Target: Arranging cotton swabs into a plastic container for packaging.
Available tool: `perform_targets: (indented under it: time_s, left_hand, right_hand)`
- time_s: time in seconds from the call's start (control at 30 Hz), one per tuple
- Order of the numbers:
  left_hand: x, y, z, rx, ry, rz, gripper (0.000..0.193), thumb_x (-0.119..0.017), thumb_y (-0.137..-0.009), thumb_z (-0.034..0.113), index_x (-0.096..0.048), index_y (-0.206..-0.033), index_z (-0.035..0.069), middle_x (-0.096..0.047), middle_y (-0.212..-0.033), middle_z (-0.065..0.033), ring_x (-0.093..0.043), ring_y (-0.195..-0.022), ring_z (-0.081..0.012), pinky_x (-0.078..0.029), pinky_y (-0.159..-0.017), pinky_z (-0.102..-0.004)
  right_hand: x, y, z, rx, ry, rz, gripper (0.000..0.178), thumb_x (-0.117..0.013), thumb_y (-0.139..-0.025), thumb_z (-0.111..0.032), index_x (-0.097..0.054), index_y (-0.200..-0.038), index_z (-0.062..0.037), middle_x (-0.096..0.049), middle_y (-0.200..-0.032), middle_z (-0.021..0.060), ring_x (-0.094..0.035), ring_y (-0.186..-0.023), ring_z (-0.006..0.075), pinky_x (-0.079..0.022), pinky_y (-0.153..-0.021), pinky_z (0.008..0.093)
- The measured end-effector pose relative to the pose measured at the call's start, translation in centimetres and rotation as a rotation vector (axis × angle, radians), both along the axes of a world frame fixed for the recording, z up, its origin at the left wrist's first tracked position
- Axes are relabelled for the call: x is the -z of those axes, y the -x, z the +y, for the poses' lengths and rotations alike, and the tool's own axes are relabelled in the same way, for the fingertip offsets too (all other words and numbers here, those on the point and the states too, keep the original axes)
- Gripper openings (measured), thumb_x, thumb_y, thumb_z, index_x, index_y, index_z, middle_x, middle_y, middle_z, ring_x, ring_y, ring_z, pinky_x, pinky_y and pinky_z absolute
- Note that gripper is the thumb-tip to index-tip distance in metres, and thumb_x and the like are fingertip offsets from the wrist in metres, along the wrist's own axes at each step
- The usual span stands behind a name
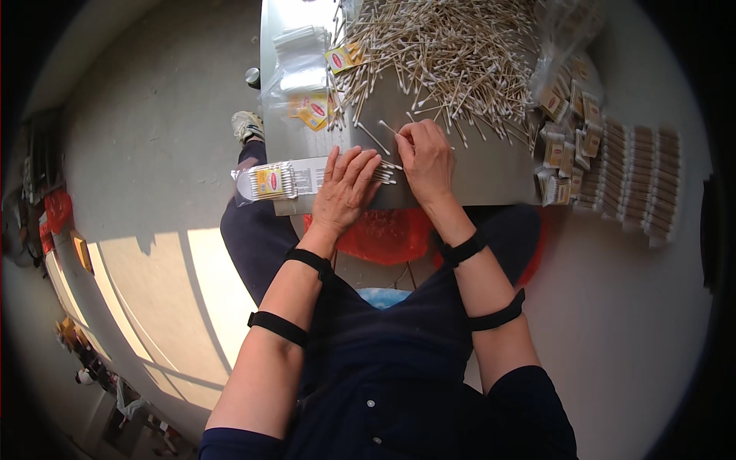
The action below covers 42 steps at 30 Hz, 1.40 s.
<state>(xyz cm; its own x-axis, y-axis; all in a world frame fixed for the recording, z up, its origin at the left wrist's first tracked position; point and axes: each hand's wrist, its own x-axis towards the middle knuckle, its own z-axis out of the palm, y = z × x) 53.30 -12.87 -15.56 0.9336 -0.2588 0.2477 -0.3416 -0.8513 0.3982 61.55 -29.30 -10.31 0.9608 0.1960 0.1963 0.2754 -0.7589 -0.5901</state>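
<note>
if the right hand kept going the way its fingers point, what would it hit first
Probably the big loose pile of cotton swabs just beyond the right hand; a few stray swabs lie nearer, though depth is hard to judge.

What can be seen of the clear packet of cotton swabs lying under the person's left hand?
The packet is a long, flat, clear plastic sleeve lying crosswise at the near edge of the grey table, its left end overhanging the table's side. It has a white panel and a small yellow-and-red label. Pale-stemmed, white-tipped swabs show through it. The left hand lies flat on its right end, where swabs stick out; the right hand pinches swabs beside that opening.
</note>
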Motion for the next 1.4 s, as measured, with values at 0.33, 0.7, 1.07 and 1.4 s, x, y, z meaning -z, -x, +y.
perform_targets:
  time_s: [0.33, 0.7, 1.07, 1.4]
  left_hand:
    - [-0.4, 0.0, 0.4, -0.004, -0.015, 0.015, 0.061, -0.070, -0.089, 0.024, -0.047, -0.144, 0.015, -0.049, -0.143, 0.0000, -0.043, -0.137, -0.0231, -0.025, -0.123, -0.0488]
    - [-0.2, 0.0, 0.1, 0.000, 0.011, -0.009, 0.061, -0.073, -0.086, 0.021, -0.049, -0.141, 0.014, -0.051, -0.141, -0.0015, -0.044, -0.135, -0.0246, -0.027, -0.123, -0.0484]
    - [0.0, -0.1, 0.0, 0.003, 0.054, -0.011, 0.062, -0.073, -0.086, 0.019, -0.047, -0.141, 0.012, -0.050, -0.142, -0.0030, -0.043, -0.137, -0.0266, -0.026, -0.123, -0.0501]
    - [-0.4, -0.2, 0.2, 0.011, -0.025, 0.038, 0.065, -0.069, -0.089, 0.022, -0.045, -0.148, 0.011, -0.043, -0.155, -0.0022, -0.037, -0.145, -0.0240, -0.021, -0.124, -0.0511]
  right_hand:
    - [-1.5, 3.2, -4.0, -0.070, 0.002, -0.022, 0.012, -0.073, -0.082, -0.006, -0.062, -0.087, -0.0067, -0.058, -0.089, 0.0073, -0.063, -0.083, 0.0276, -0.052, -0.067, 0.0408]
    - [2.3, -1.4, 1.8, -0.014, -0.053, -0.070, 0.017, -0.078, -0.081, -0.015, -0.066, -0.091, -0.0081, -0.058, -0.089, 0.0060, -0.065, -0.080, 0.0272, -0.052, -0.065, 0.0392]
    - [2.8, 0.8, 1.8, -0.038, -0.063, -0.146, 0.015, -0.073, -0.080, -0.006, -0.068, -0.094, -0.0089, -0.059, -0.088, 0.0055, -0.065, -0.080, 0.0266, -0.053, -0.066, 0.0395]
    - [0.7, 2.4, -0.7, 0.139, -0.324, -0.037, 0.011, -0.070, -0.086, 0.000, -0.071, -0.094, -0.0067, -0.064, -0.091, 0.0066, -0.067, -0.078, 0.0259, -0.054, -0.066, 0.0359]
